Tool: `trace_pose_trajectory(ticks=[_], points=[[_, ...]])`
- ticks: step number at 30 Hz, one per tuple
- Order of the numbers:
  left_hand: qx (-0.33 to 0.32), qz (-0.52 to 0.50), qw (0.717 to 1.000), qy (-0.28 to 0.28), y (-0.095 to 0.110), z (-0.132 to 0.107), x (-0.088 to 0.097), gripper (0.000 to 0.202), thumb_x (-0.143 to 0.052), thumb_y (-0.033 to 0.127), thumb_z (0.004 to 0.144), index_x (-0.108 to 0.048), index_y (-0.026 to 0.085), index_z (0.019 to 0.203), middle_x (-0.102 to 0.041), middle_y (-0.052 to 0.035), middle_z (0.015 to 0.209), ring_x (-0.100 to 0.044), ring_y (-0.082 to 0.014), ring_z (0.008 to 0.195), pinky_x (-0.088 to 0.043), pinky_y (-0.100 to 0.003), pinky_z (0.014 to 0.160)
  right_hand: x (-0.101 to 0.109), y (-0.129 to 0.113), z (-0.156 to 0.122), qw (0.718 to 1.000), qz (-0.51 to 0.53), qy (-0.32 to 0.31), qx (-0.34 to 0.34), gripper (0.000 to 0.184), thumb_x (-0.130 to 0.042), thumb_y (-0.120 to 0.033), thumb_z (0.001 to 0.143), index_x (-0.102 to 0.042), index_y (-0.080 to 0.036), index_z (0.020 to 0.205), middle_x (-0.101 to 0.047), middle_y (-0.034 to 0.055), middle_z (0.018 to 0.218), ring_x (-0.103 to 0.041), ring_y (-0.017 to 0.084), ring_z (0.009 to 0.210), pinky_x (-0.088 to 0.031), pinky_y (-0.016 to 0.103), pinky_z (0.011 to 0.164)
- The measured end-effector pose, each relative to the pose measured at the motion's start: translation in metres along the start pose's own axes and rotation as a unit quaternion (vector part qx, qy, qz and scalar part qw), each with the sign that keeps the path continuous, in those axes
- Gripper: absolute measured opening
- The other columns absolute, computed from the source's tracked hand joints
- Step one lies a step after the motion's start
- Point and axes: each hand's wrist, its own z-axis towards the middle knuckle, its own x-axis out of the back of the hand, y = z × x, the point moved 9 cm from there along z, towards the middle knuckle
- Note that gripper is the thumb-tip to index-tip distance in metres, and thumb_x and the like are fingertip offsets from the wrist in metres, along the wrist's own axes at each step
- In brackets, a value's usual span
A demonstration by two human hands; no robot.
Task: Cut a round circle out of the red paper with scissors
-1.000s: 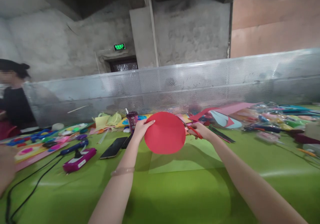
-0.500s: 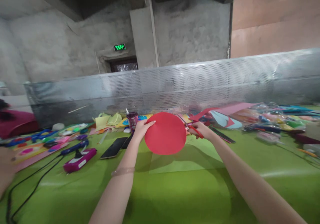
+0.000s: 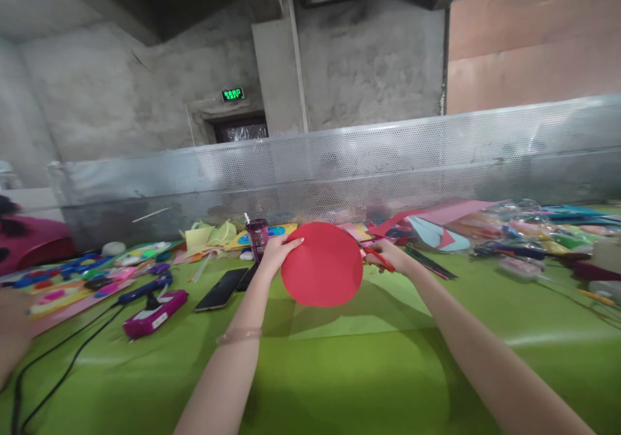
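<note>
A round sheet of red paper [image 3: 322,265] is held up above the table, tilted toward me. My left hand [image 3: 280,254] pinches its upper left edge, the thumb lying on the front face. At the disc's right edge, my right hand [image 3: 388,255] is closed around a pair of scissors [image 3: 380,258] with red handles. The blades point up and left, close to the paper's rim; whether they touch it I cannot tell. Beneath the disc lies a pale green sheet [image 3: 359,322] on the green table [image 3: 339,383].
To the left lie a black phone [image 3: 221,289], a purple power strip [image 3: 155,314] with cables and a glue gun [image 3: 145,287]. A dark cup with a straw [image 3: 257,238] stands behind. Paper scraps [image 3: 439,233] and plastic bags fill the right back. Another person's hand [image 3: 14,331] shows far left.
The red disc has dropped slightly, and its upper right edge sits a little lower beside the scissors. Both hands keep their hold, nearly in the same place.
</note>
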Motion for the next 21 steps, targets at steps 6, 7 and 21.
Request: trace_pose_trajectory(ticks=[6, 7, 21], points=[[0.000, -0.007, 1.000, -0.007, -0.0018, 0.0010, -0.0004, 0.034, -0.069, 0.039, 0.061, -0.068, 0.014, 0.084, -0.069, -0.0089, 0.083, -0.063, -0.0221, 0.073, -0.049, -0.031, 0.067, 0.0000, -0.0037, -0.0017, 1.000, -0.002, -0.001, 0.002, 0.016, -0.052, -0.029, 0.063, -0.050, -0.015, 0.055, -0.044, -0.0034, 0.048, -0.044, 0.008, 0.041, -0.040, 0.020, 0.039], [0.000, -0.004, 1.000, -0.008, -0.0026, 0.0018, -0.0002, 0.035, -0.069, 0.039, 0.061, -0.068, 0.014, 0.085, -0.069, -0.0089, 0.083, -0.063, -0.0222, 0.073, -0.049, -0.031, 0.067, 0.0000, -0.0036, -0.0018, 1.000, -0.002, 0.000, -0.001, 0.016, -0.052, -0.029, 0.063, -0.050, -0.015, 0.055, -0.044, -0.0034, 0.048, -0.045, 0.008, 0.041, -0.040, 0.021, 0.039], [0.006, 0.001, 1.000, -0.008, -0.0055, 0.0034, -0.0004, 0.035, -0.069, 0.039, 0.061, -0.067, 0.014, 0.087, -0.069, -0.0090, 0.084, -0.064, -0.0232, 0.075, -0.050, -0.032, 0.069, 0.0007, -0.0033, -0.0017, 1.000, -0.024, 0.005, -0.002, 0.015, -0.051, -0.029, 0.063, -0.050, -0.015, 0.057, -0.046, -0.0028, 0.048, -0.046, 0.009, 0.040, -0.041, 0.022, 0.039]])
